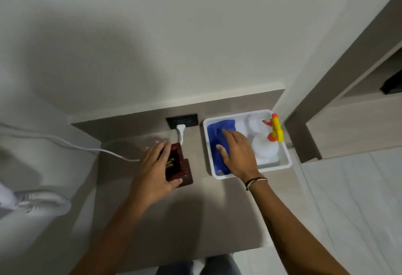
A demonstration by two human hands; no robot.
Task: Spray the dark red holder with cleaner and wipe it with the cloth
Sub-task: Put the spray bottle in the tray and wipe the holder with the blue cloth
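Viewpoint: a head-worn camera looks down at a grey-brown counter [206, 220], with two bare forearms reaching forward from the near edge.
Left hand [155, 169]: wrapped around the dark red holder [175, 164], fingers over its far end and thumb at its near end, steadying it.
Dark red holder: sits on the counter, well left of the white tray [285, 161], on a darker flat base; small objects lie inside it, too blurred to name.
Right hand [238, 153]: inside the white tray, fingers spread flat on the blue cloth [214, 142]; not yet closed on it.
Spray bottle [266, 144]: stands in the tray's right side, yellow and orange trigger [276, 130] at the far end, untouched.
Beyond the holder: a white plug [181, 131] in a black wall socket [182, 120].
Progress: seemingly the very start; no spray or wiping shows, so both steps are left.
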